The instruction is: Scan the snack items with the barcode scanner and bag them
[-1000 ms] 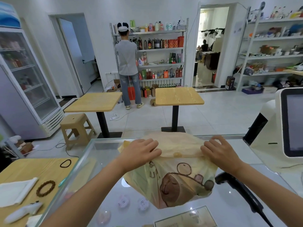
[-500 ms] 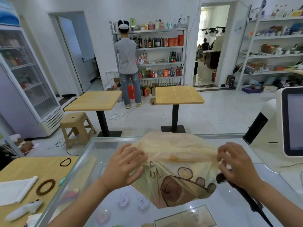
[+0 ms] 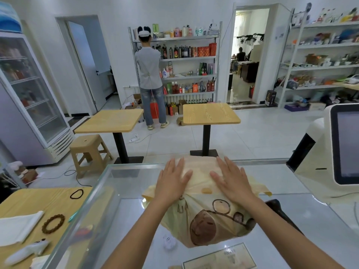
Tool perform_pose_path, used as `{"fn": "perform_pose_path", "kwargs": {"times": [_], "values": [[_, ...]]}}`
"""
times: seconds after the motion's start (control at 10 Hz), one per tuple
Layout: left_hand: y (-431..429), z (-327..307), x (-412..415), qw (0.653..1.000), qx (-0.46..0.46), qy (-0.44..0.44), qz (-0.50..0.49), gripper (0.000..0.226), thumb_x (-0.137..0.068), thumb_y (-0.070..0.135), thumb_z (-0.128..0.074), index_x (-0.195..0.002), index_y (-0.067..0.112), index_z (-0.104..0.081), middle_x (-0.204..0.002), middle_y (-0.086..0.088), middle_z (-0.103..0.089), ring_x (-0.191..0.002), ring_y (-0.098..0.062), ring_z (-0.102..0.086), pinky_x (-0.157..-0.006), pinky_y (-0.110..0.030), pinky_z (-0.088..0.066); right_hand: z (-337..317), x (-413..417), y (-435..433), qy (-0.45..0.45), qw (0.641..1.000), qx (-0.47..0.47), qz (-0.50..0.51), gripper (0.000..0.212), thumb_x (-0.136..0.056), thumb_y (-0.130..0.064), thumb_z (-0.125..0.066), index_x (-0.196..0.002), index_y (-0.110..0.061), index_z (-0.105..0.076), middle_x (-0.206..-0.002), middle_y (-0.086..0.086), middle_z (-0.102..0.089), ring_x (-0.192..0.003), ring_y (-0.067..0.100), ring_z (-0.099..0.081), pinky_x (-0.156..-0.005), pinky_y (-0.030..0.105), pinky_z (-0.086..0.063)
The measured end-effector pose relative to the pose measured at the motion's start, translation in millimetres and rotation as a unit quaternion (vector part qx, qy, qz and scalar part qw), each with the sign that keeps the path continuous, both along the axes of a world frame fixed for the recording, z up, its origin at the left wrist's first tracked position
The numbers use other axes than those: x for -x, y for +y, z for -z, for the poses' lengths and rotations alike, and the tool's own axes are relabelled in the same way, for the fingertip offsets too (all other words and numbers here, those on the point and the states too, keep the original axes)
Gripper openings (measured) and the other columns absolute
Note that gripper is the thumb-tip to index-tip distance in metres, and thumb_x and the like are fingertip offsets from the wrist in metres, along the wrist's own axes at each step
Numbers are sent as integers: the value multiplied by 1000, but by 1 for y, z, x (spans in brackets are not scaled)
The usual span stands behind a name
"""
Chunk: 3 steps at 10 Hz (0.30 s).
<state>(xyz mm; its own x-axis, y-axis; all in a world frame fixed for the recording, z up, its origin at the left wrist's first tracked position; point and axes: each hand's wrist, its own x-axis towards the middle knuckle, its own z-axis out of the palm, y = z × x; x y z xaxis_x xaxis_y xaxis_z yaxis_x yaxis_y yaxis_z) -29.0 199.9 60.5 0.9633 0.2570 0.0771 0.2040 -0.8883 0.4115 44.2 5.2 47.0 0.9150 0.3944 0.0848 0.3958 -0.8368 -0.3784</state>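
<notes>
A pale yellow plastic bag [image 3: 206,220] printed with a brown cartoon figure lies bulging on the glass counter [image 3: 124,216] in front of me. My left hand [image 3: 172,182] lies flat on the bag's top left with straight fingers. On the top right my right hand [image 3: 232,181] presses down the same way. The black barcode scanner [image 3: 275,207] rests on the counter to the right, mostly hidden behind my right forearm. No snack items show outside the bag.
A white checkout terminal with a screen [image 3: 342,148] stands at the counter's right end. A wooden side table [image 3: 23,208] at the left carries a bead bracelet and a cloth. A person [image 3: 150,78] faces the shelves beyond two small tables. A card [image 3: 221,258] lies near me.
Both hands let go of the bag's top edge, where they were gripping it, and now lie flat and closer together on the bag, which has been flattened down.
</notes>
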Motion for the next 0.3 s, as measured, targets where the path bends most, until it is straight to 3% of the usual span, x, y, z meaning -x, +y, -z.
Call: {"fn": "perform_pose_path", "kwargs": {"times": [0.1,0.2,0.3], "values": [[1,2,-1,998,57,12,15,63,-97,56,-27,-151,32,-8,-160,1,-4,-147,-14,-1,-119,-37,-7,-2,-1,-1,14,1000,-25,-11,68,-93,-65,-25,-152,-30,-15,-161,-2,-16,-146,19,-19,-117,46,-17],[3,5,1,995,84,38,27,63,-97,56,-26,-152,32,-6,-160,2,-4,-147,-14,-1,-118,-36,-6,1,0,2,32,999,-16,-20,68,-93,-65,-24,-151,-30,-15,-159,-3,-21,-144,20,-25,-115,48,-24],[9,-12,-1,999,21,-22,28,69,-94,61,-18,-151,30,1,-160,-1,7,-146,-18,9,-118,-37,-2,-26,1,-5,51,997,-57,-8,76,-90,-67,-22,-153,-25,-16,-161,1,-17,-147,20,-16,-118,50,-12]]}}
